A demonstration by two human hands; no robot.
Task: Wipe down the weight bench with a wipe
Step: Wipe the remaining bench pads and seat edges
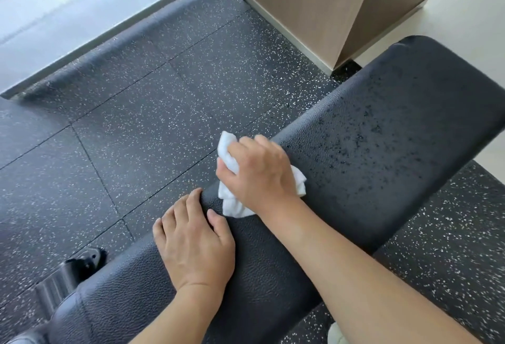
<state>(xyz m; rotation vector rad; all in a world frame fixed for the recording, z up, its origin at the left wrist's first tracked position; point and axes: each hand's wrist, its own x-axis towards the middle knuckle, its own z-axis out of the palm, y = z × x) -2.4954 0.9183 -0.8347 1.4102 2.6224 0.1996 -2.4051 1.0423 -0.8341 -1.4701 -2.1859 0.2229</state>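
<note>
The black padded weight bench [382, 152] runs from lower left to upper right. Its far half is speckled with wet droplets. My right hand [259, 171] grips a crumpled white wipe [232, 201] and presses it on the pad's left edge near the middle. White folds stick out above and below the fingers. My left hand [194, 242] rests flat on the near part of the pad, with fingers over its left edge, just below the wipe.
Speckled black rubber floor tiles [136, 130] surround the bench. A wooden column [341, 1] with a metal base stands beyond the bench's far end. A black frame bracket [82, 261] shows at lower left. A pale floor strip [54, 15] lies at upper left.
</note>
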